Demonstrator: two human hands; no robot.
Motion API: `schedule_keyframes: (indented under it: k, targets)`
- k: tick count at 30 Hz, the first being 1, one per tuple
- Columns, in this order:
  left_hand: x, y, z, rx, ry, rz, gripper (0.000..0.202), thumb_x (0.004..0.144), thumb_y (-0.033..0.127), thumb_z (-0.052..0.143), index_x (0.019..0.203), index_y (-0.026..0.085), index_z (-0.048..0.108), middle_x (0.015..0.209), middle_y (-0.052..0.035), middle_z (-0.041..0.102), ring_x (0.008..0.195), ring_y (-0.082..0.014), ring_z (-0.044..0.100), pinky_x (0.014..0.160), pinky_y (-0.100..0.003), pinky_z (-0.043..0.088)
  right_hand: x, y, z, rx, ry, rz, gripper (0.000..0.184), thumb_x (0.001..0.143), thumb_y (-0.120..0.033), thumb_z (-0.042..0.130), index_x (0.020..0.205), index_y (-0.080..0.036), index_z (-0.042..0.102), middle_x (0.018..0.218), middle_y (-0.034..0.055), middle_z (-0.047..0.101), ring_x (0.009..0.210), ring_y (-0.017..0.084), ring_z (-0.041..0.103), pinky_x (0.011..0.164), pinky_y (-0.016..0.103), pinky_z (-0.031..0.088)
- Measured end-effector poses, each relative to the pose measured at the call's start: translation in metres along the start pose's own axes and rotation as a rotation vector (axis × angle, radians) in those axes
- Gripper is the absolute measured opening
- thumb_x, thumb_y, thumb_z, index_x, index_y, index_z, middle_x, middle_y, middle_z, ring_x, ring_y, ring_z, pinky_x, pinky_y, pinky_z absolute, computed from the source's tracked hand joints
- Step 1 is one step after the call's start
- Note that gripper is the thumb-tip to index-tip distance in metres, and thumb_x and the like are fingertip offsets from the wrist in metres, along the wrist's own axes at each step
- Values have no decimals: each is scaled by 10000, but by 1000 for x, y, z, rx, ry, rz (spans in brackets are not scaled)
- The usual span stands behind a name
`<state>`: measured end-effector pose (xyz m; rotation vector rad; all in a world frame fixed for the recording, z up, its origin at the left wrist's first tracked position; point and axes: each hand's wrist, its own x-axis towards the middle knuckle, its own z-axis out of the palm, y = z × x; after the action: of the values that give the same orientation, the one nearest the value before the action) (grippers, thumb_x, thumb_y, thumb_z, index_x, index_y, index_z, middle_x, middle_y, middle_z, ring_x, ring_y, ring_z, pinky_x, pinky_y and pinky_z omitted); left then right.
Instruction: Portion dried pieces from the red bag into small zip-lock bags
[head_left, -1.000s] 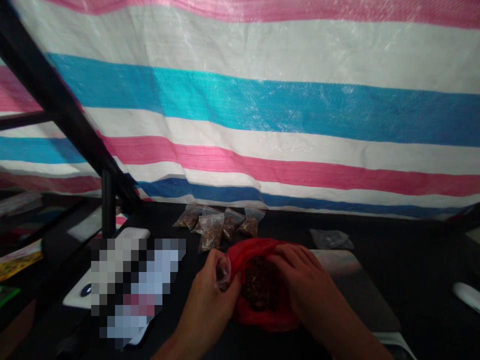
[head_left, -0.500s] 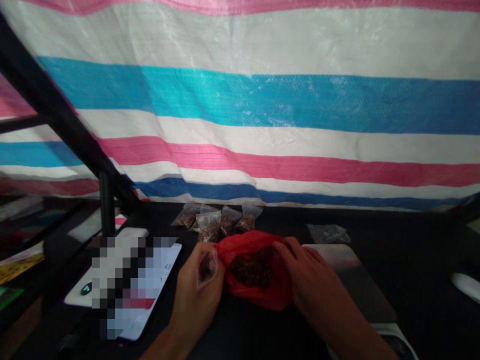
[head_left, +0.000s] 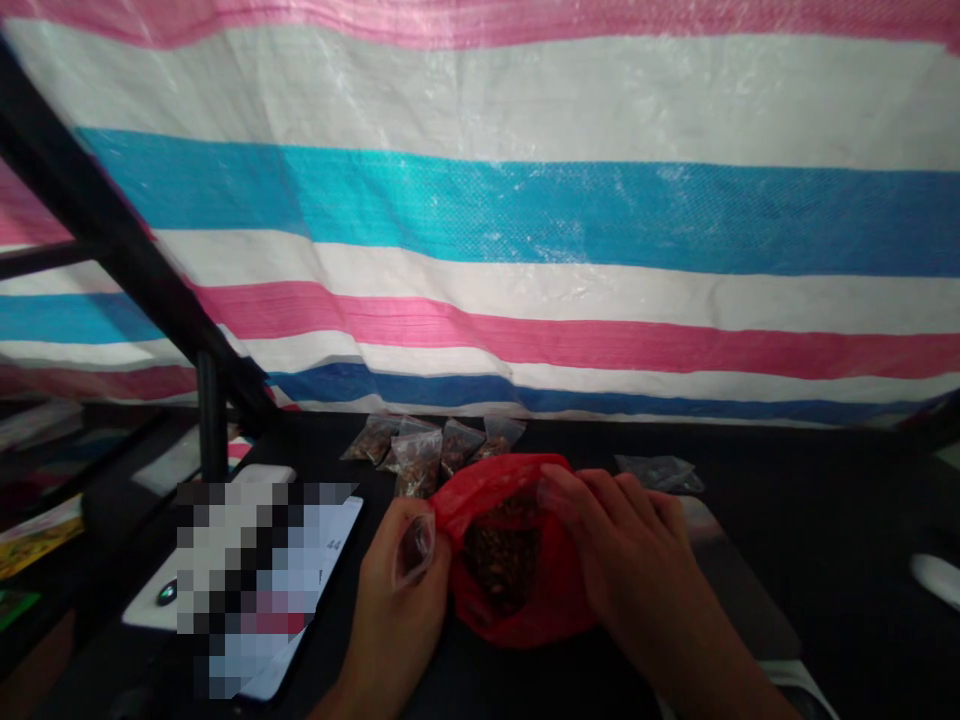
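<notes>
My left hand is closed round a small clear plastic bag, whose open mouth faces up between thumb and fingers. Against that hand rests the left rim of a red plastic bag; whether the fingers also pinch it I cannot tell. Inside the red bag lies a heap of dark brown, grainy bits. My right hand grips the right rim of the red bag, fingertips at its upper edge. Behind it, several small filled clear bags lie grouped on the black table.
On the left are a white phone-like device and a lit screen, both partly pixelated. A grey flat device sits under my right arm. Clear plastic bags lie behind it, and a white mouse-like object is far right.
The red bag's mouth has widened, showing more of the brown bits. My right hand has shifted slightly right and up with the rim. The view has tilted up slightly.
</notes>
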<state>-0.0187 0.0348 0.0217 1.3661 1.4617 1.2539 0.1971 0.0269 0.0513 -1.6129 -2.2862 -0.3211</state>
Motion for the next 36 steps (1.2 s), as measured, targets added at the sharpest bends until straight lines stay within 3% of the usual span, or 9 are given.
schedule_keyframes:
  k: [4,10,13,16,20,25,27,31,36]
  targets:
    - [-5,1,1,-49,-150,-65,168,895,327,575,761,227,558,702,32,574,661,-161,578,608,-236,509,3,-3,-9,65,63,-57,618,820,46,518,1336,-286,589,1173,48,699,954,240,579,822,386,356]
    - [-9,1,1,-75,-123,-53,141,898,358,612,904,218,631,906,-31,675,822,-201,653,726,-283,565,3,2,-8,95,127,-54,543,889,-7,480,1317,-317,607,1253,48,683,1078,264,550,913,420,344]
    - [-11,1,2,-85,-103,-19,148,912,348,592,836,222,611,828,-10,637,752,-178,612,676,-256,542,4,5,-10,102,93,-66,507,894,-22,486,1289,-306,630,1264,60,668,1084,273,538,914,429,359]
    - [-12,0,2,-75,-67,21,170,930,332,571,797,228,570,794,6,593,722,-162,570,658,-237,515,3,6,-14,55,165,-6,410,941,-125,530,1292,-309,638,1359,101,578,1109,305,510,914,460,383]
    - [-12,-5,2,-35,-131,22,173,954,331,548,813,231,563,805,2,573,730,-169,553,654,-244,508,-2,-4,-14,35,227,61,381,928,-196,599,1274,-345,658,1411,101,517,1122,329,491,937,499,390]
    - [-13,-6,3,-47,-126,53,181,959,312,539,799,231,562,803,2,576,723,-166,558,663,-247,507,-3,-22,2,238,-40,-159,508,851,-140,634,1339,-282,623,1339,31,663,1232,280,512,1096,422,279]
    - [-13,-4,2,-54,-82,79,174,943,293,555,781,230,561,803,3,579,724,-163,562,662,-243,506,-1,-23,6,278,-137,-161,504,848,-121,626,1333,-260,630,1305,29,694,1213,248,566,1117,400,249]
    - [-12,1,0,-54,-11,101,188,929,302,577,756,229,586,800,-2,579,707,-165,563,637,-245,505,3,-12,3,179,-191,-65,527,805,-51,578,1291,-235,670,1146,81,747,995,246,674,999,425,353]
    - [-12,-2,-1,37,-51,141,193,942,272,545,755,237,577,866,-28,606,776,-191,589,685,-275,519,3,-3,-5,49,-296,-14,669,661,28,547,1245,-254,710,1145,103,742,939,265,699,904,419,454]
